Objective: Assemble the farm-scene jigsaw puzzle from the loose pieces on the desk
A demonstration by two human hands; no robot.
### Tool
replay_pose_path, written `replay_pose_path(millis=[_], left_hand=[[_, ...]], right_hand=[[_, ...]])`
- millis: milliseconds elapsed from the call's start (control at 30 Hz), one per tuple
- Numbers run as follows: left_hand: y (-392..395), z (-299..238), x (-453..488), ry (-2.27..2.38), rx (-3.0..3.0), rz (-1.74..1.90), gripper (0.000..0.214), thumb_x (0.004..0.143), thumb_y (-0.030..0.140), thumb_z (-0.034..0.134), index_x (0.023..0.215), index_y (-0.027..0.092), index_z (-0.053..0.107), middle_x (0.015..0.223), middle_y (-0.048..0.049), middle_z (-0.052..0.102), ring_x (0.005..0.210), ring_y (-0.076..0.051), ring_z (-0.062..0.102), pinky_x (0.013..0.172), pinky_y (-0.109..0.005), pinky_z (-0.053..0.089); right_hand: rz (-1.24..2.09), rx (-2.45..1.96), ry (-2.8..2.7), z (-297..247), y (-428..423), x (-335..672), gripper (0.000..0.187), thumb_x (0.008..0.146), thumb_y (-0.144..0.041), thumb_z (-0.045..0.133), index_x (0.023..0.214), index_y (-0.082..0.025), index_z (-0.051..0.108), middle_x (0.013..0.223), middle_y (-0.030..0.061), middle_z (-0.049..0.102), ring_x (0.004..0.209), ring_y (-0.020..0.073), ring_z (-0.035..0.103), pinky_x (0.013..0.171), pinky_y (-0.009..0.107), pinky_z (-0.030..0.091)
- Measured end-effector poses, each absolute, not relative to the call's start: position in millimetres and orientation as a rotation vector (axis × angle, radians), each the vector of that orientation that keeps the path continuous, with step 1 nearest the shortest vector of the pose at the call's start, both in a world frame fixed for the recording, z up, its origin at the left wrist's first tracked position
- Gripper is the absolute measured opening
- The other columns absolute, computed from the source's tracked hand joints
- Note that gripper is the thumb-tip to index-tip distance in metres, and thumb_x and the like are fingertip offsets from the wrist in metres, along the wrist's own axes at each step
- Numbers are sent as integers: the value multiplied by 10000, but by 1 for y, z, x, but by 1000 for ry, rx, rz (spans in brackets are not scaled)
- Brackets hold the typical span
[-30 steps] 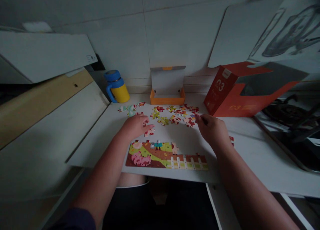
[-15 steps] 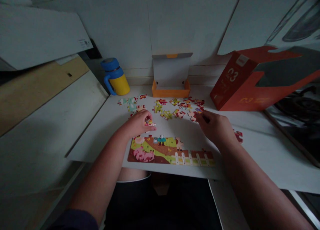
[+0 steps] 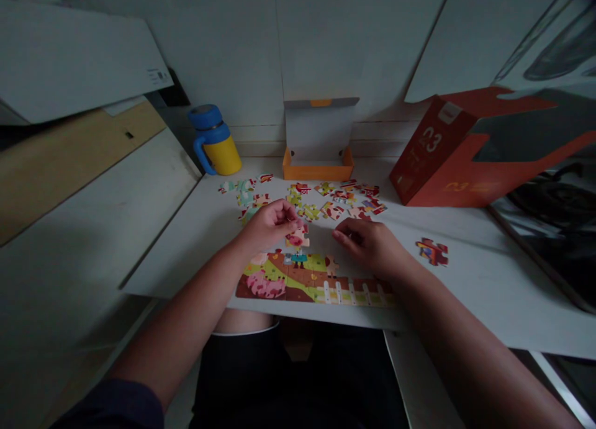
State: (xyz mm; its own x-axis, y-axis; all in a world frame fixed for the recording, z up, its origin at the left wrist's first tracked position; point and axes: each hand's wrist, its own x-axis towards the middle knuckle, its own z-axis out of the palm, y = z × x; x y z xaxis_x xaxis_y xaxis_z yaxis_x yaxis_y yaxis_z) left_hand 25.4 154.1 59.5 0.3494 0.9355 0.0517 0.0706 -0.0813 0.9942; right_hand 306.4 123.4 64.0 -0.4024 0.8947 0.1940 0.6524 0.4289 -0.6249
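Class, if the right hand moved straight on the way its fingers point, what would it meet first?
Most likely the left hand, near the puzzle piece at its fingertips, though depth is unclear.

On my feed a plain white table [image 3: 484, 280] carries everything, and I steer by the small open orange box [image 3: 318, 172] standing on it. Left of that box I have a blue-and-yellow jug [image 3: 226, 158], upright; right of it, a big red carton [image 3: 447, 168], also apart from it. Loose puzzle pieces [image 3: 332, 211] lie scattered just in front of the box, mint-green pieces [image 3: 244, 185] front-left. I see a lone red piece [image 3: 433, 251] front-right, and the partly joined puzzle [image 3: 293, 283] well in front.
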Motion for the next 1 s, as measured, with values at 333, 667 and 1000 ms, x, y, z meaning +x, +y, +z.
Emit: replay_pose_path(millis=[333, 667, 1000], left_hand=[[144, 48, 39, 824, 1485, 799, 290, 873, 284, 848, 1021, 197, 614, 959, -21, 705, 830, -123, 679, 656, -227, 532], [146, 49, 39, 913, 1698, 897, 252, 933, 348, 788, 1079, 200, 647, 1065, -53, 709, 880, -143, 651, 739, -276, 534], [148, 54, 32, 1163, 2085, 896, 58, 972, 270, 692, 967, 218, 667, 898, -6, 711, 786, -149, 625, 735, -292, 482]], right_hand=[[977, -1183, -2071, 62, 117, 298, 379, 1016, -529, 648, 1223, -214, 693, 861, 33, 760, 627, 153, 612, 570, 273, 435], [1016, -1320, -1928, 50, 123, 295, 364, 938, -524, 722, 1153, -232, 692, 715, -23, 678, 616, 159, 560, 538, 272, 369], [1252, -1333, -1843, 46, 123, 294, 279, 950, -512, 713, 1010, -250, 641, 883, 41, 824, 711, 207, 729, 567, 280, 450]])
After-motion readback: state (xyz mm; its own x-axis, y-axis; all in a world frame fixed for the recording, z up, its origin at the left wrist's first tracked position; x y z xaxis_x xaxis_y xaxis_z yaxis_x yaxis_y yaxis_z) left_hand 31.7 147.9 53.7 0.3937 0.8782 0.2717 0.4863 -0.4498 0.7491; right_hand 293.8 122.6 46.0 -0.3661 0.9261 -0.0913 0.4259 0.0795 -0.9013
